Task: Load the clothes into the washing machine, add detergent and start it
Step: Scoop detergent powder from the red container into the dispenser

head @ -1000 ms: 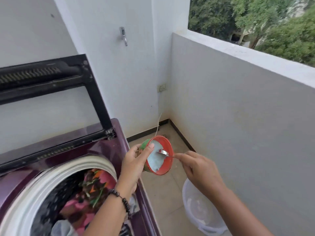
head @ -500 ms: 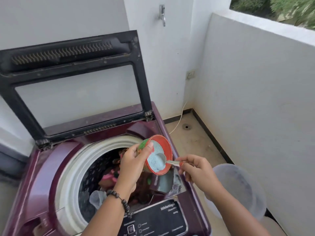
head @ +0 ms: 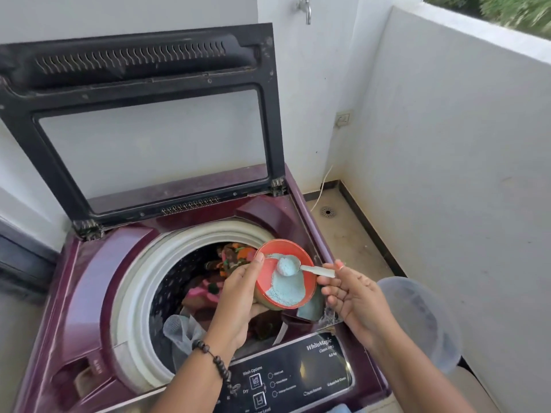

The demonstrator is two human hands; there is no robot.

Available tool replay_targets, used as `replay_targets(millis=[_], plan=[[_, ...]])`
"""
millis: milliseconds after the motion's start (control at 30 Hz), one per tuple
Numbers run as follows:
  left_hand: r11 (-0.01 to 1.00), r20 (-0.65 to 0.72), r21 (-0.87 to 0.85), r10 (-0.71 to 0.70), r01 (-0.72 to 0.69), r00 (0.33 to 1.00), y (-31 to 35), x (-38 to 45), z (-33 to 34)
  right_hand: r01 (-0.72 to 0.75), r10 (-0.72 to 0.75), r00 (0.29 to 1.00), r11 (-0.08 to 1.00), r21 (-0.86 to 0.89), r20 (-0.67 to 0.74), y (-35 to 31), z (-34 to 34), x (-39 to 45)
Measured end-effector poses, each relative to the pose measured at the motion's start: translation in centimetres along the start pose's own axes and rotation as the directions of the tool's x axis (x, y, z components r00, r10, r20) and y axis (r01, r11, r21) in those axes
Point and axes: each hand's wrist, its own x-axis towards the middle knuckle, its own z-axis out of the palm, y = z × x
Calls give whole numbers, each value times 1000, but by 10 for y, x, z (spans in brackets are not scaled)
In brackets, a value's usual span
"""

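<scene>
Head view: left hand [head: 238,296] grips round orange detergent tub [head: 284,274], frame centre, now over maroon top-load washing machine [head: 89,281]. Right hand [head: 354,296] pinches metal spoon [head: 307,268], newly heaped with blue powder [head: 286,289]. Clothes [head: 214,287] loaded; dosing next.

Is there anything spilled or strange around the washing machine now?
Whitish residue, perhaps detergent, speckles the compartment at the tub's right edge. Otherwise nothing: the powder stays in the orange container and on the spoon.
</scene>
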Motion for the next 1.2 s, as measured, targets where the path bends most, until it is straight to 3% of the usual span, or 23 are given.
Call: replay_targets(millis=[167,433,667,900,1200], plan=[[996,-22,-85,-17,15,1000,-12,-3,7,46,-42,997,998,45,-69,5,-1,4],[995,-25,-104,10,-13,1000,-17,-3,17,-7,5,994,1000,-13,-105,2,0,8],[993,-38,-114,19,-23,999,-17,0,17,-26,24,996,999,-29,-81,0,-4,14],[995,-137,-87,43,-55,990,-22,5,13,101,-94,983,994,40,-160,-16,-21,11],[976,-254,-199,36,-89,966,-29,11,7,182,-245,948,941,-286,-204,-26,-42,-1]])
